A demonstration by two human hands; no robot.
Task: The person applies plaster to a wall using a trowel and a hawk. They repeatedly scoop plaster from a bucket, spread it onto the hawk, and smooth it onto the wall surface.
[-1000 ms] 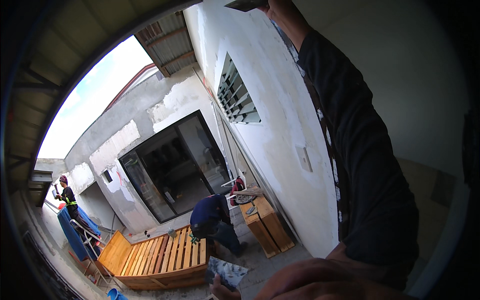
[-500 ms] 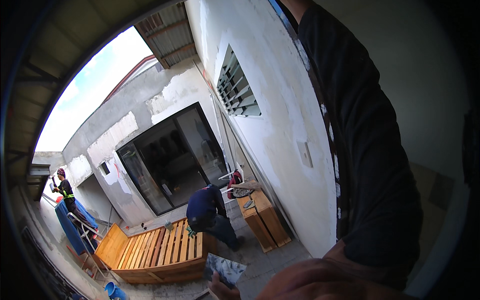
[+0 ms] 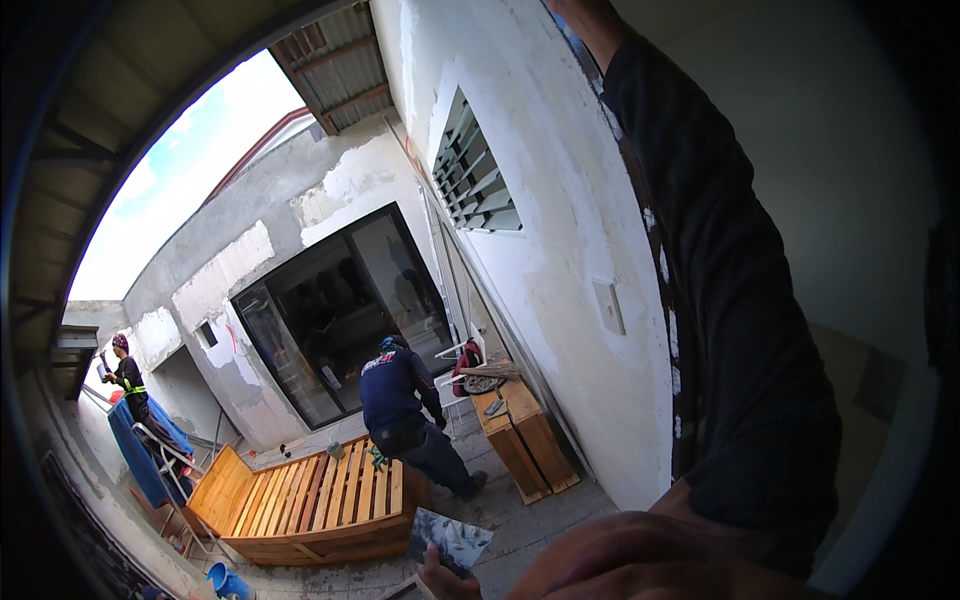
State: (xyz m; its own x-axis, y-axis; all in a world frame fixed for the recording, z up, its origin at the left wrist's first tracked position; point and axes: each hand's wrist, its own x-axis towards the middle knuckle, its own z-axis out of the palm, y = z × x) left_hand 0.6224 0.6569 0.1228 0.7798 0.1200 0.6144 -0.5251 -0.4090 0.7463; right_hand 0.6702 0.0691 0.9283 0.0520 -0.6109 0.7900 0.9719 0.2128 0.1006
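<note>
Low in the picture, my left hand [image 3: 446, 578] grips a flat, square-cornered plate [image 3: 448, 538] smeared with white and grey putty. Its thumb lies on the face of the plate; the other fingers are hidden. My right arm, in a dark sleeve [image 3: 722, 260], stretches up along the edge of the white patched wall [image 3: 570, 220]. At the top edge, only the wrist and part of my right hand [image 3: 588, 14] show. Its fingers are out of the picture, beside a blue patch on the wall's edge, so what it holds cannot be made out.
A person in dark blue [image 3: 398, 395] stoops between a slatted wooden bed frame [image 3: 320, 495] and a wooden cabinet [image 3: 528, 435]. Another person [image 3: 130, 375] stands high beside a ladder [image 3: 165, 450] at far left. A blue bucket [image 3: 228, 580] sits at lower left. A louvered window [image 3: 478, 175] opens in the wall.
My right hand and forearm have come slightly lower along the wall's edge. The stooping person has risen somewhat and shifted left. My left hand and its plate have stayed nearly in place.
</note>
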